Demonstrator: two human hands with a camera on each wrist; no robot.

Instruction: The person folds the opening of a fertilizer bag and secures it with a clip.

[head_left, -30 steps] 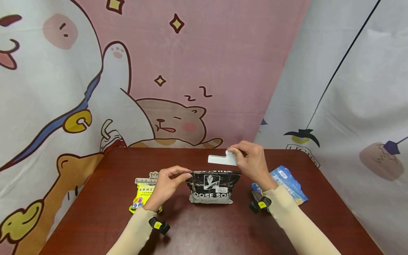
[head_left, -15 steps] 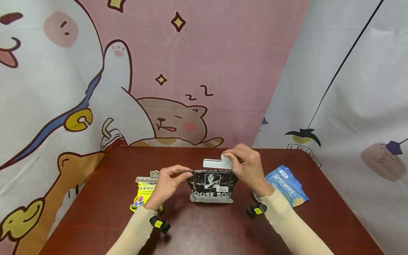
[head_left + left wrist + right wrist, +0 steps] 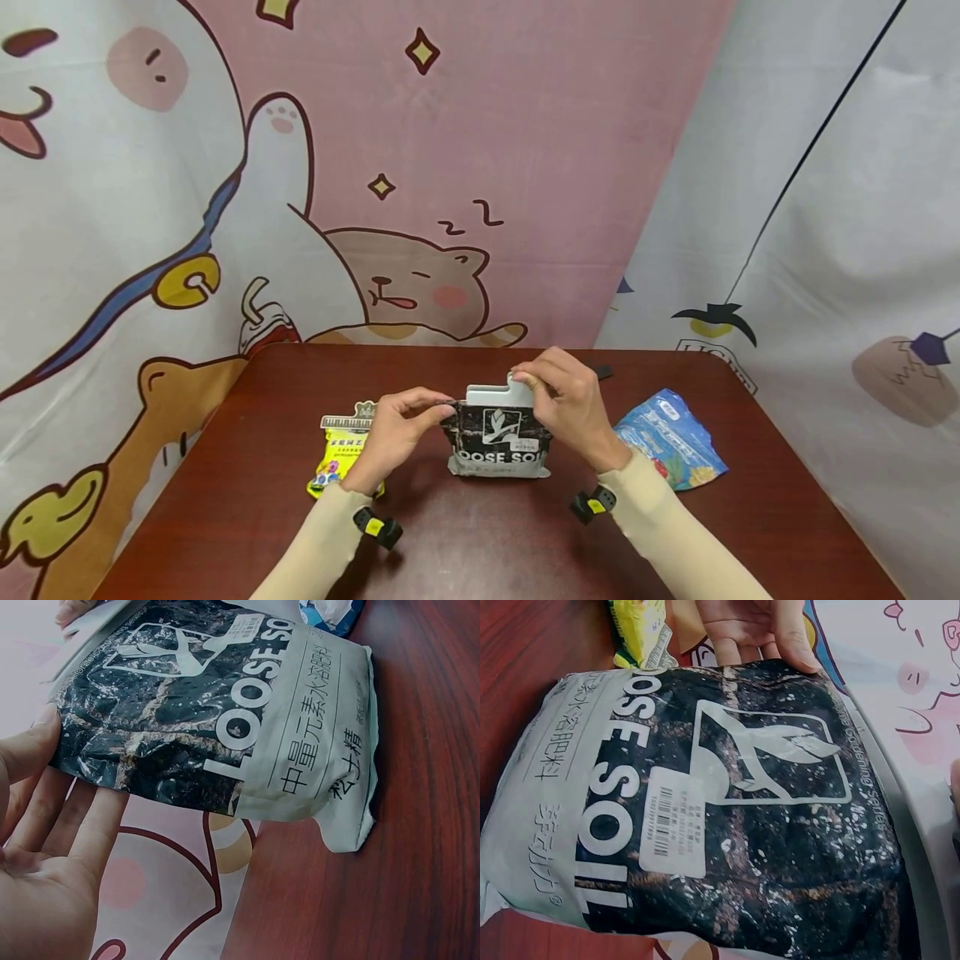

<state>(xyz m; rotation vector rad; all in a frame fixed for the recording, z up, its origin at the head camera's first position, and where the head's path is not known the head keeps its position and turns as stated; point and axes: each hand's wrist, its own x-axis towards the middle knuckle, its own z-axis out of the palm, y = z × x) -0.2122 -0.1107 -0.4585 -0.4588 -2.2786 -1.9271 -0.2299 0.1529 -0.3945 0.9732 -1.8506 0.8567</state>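
Note:
A black and grey bag of loose soil [image 3: 498,442] stands upright in the middle of the table. My left hand [image 3: 397,433] pinches its top left corner between thumb and fingers; the left wrist view shows the bag's edge [image 3: 150,697] in that grip. A white bag clip [image 3: 487,395] lies along the bag's top edge, and my right hand [image 3: 566,404] pinches its raised handle. In the right wrist view the clip [image 3: 930,900] runs beside the bag's top edge, while most of the right hand is out of frame there.
To the left lies a yellow packet [image 3: 341,462] with a clip [image 3: 348,418] across its top. A blue packet [image 3: 671,437] lies on the right of the brown table [image 3: 480,550]. A small dark object [image 3: 603,372] is at the back, behind the right hand.
My right hand has moved left and slightly down, bringing the white clip from above the bag down to its top edge. The left hand keeps its pinch on the corner.

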